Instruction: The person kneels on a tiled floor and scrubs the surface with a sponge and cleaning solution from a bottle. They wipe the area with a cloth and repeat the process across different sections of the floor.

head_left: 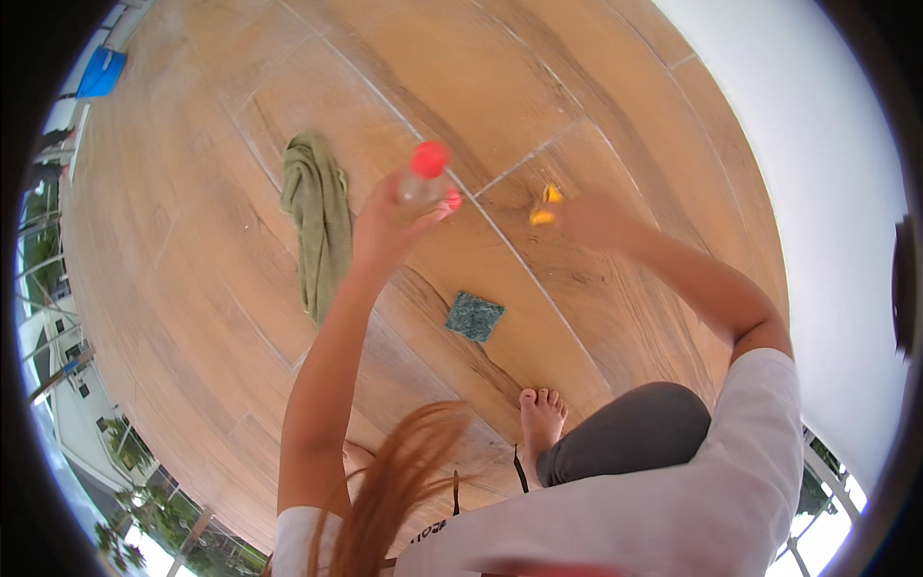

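Observation:
My left hand (389, 223) is raised over the wooden floor (192, 240) and grips a clear spray bottle (423, 178) with a red top. My right hand (591, 221) reaches out to the right of it and holds a small yellow-orange object (545, 206), blurred by motion; what it is I cannot tell. A green scouring pad (474, 316) lies flat on the floor below and between both hands. An olive green cloth (317, 216) lies bunched in a long strip left of my left hand.
My bare foot (541, 418) and bent knee in grey trousers (625, 433) are at the lower middle. A white wall (817, 144) runs along the right. A blue object (101, 72) sits at the far upper left by a railing.

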Available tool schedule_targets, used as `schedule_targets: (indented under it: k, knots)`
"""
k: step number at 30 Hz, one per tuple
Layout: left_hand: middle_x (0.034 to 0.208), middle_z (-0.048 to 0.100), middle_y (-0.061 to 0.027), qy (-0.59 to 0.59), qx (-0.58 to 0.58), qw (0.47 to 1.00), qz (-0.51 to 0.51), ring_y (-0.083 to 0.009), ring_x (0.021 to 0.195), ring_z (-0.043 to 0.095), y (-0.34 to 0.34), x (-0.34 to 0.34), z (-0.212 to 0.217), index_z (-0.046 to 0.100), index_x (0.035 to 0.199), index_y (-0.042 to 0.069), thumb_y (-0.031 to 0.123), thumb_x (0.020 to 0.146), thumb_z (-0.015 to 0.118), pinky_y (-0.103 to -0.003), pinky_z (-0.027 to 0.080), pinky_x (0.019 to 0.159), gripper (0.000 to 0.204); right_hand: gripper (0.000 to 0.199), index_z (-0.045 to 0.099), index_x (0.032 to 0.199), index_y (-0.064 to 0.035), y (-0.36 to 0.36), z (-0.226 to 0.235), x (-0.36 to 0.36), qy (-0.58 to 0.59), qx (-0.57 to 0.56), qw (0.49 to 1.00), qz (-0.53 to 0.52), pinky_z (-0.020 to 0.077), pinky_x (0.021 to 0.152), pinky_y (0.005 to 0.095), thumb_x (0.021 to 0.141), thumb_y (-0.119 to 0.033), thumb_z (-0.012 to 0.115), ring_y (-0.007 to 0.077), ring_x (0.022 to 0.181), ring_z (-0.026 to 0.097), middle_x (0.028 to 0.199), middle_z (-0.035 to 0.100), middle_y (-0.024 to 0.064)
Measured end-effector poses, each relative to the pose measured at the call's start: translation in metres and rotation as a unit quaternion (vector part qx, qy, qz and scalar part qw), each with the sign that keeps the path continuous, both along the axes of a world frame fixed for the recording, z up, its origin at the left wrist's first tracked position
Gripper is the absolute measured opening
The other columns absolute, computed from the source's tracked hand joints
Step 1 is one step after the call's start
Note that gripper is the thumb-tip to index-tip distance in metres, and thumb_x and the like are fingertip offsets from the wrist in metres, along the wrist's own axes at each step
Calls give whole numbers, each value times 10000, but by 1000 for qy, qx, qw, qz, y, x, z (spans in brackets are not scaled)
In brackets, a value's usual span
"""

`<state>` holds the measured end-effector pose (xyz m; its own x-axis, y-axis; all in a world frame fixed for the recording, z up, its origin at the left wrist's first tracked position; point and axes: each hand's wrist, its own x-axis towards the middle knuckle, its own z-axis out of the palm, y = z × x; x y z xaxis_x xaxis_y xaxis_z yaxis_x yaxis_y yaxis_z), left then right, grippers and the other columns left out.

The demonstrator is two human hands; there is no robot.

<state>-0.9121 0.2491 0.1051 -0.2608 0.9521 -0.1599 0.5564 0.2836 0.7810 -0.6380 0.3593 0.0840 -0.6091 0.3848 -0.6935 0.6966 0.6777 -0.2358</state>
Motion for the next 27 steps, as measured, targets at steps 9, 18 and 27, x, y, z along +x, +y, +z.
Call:
schedule_targets:
  k: [9, 18, 27]
  knots:
    - [943, 580, -89, 266, -71, 930, -242, -267, 874, 576, 50, 57, 21, 569, 1001, 140, 414, 641, 694, -373, 462, 721, 469, 384, 447, 1203, -235, -118, 38, -6, 72, -153, 983, 76, 421, 486, 395, 828, -151, 440, 270, 626, 594, 704, 597, 92]
    - [832, 594, -91, 369, -83, 879, -289, -257, 797, 600, 59, 81, 22, 600, 921, 133, 459, 636, 682, -377, 478, 650, 440, 450, 400, 1266, -234, -126, 49, 0, 103, -134, 983, 74, 422, 492, 370, 835, -106, 421, 266, 597, 579, 682, 561, 103]
    - [884, 600, -89, 369, -133, 871, -297, -263, 861, 591, 64, 89, 39, 584, 976, 126, 445, 646, 679, -382, 483, 695, 469, 489, 311, 1335, -242, -153, 28, -30, 134, -141, 965, 177, 424, 495, 371, 864, -123, 371, 263, 586, 565, 716, 555, 108]
